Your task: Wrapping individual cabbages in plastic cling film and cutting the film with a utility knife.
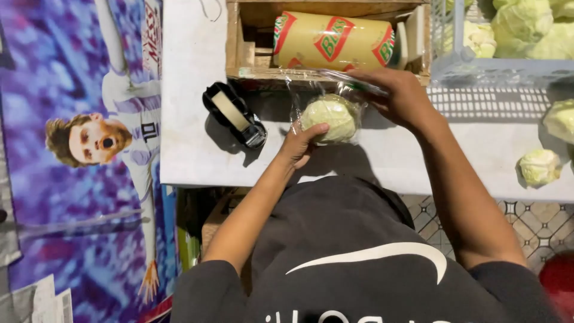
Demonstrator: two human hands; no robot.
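The white desk (197, 149) carries a film roll (332, 40) in a wooden box. The left hand (299, 142) presses the cabbage (330, 118), partly wrapped; the right hand (402, 96) pinches the film (353, 82) above it. Bare cabbages (540, 166) wait at right

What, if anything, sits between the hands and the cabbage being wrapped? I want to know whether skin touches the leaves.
Clear plastic film covers the cabbage. The left hand presses its lower left side through the film, and the right hand pulls film at the upper right, by the wooden box. Nothing else visible intervenes.
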